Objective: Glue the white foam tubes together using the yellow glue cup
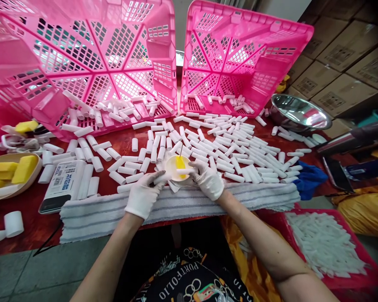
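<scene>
My left hand (144, 193), in a white glove, is closed on a short white tube (162, 178) beside a small pale dish. My right hand (209, 181), gloved too, pinches another white tube (185, 171), whose end reaches over the dish (169, 166). In that dish sits a yellow sponge piece (180, 162) with a thin dark stick (181, 149) upright at its back. Both hands are above a striped towel (189, 203) along the table's front edge. Many loose white tubes (229, 147) lie spread behind and to the right of the dish.
Two pink crates (110, 73) (222, 73) lie tipped at the back with tubes inside. A scale (61, 184) and a bowl (34, 176) of yellow sponges stand left. A steel bowl (299, 113) is back right. Below right, a red bin (330, 218) holds white pieces.
</scene>
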The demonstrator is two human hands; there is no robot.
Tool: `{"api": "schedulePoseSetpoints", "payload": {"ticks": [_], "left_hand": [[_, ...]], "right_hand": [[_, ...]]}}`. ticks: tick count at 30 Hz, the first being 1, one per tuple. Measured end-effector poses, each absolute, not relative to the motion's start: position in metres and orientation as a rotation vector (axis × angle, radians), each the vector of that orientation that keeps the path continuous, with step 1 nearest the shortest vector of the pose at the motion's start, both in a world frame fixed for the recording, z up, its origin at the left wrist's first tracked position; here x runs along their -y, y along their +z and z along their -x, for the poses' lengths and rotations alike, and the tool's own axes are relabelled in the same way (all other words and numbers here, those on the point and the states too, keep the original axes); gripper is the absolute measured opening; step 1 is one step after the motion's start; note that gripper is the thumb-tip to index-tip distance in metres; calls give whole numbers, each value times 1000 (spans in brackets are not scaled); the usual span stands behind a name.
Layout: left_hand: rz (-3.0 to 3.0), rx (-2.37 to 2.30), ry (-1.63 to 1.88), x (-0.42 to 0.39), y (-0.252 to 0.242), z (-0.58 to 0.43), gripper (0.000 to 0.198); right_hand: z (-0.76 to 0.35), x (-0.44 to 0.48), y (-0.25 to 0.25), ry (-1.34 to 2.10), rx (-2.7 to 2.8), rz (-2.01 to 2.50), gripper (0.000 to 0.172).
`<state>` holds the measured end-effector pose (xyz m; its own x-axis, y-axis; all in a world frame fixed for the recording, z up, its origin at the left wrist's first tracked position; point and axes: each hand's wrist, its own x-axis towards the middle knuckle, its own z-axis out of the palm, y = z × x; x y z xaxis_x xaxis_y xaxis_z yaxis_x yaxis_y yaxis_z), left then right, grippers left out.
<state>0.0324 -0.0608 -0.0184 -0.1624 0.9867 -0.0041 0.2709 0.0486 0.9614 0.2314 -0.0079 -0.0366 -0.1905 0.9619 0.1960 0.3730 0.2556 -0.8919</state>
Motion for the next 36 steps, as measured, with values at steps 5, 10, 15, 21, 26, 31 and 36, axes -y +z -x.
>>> {"api": "schedulePoseSetpoints", "payload": {"ticks": [5, 10, 15, 21, 26, 31, 36], "left_hand": [[-1082, -1500, 1233, 56, -22, -35, 45], [-926, -1382, 1332, 54, -21, -39, 51], [-1083, -1336, 1211, 60, -11, -51, 42], [-1485, -1307, 1090, 64, -13, -56, 29], [-1803, -1418, 1008, 68, -1, -51, 27], [-1591, -1428, 1021, 73, 3, -58, 33], [-1389, -1393, 967, 81, 5, -65, 33]], "right_hand": [[-236, 19, -33, 801, 1896, 1144, 14], [-243, 31, -19, 1090, 1453, 1194, 27], [-238, 28, -4, 1483, 1181, 1086, 39], [-234, 33, 21, 1344, 1417, 1244, 32], [-241, 38, 31, 1201, 1581, 1324, 26], [-240, 42, 15, 1285, 1491, 1414, 34], [-241, 48, 0, 785, 1758, 1451, 39]]}}
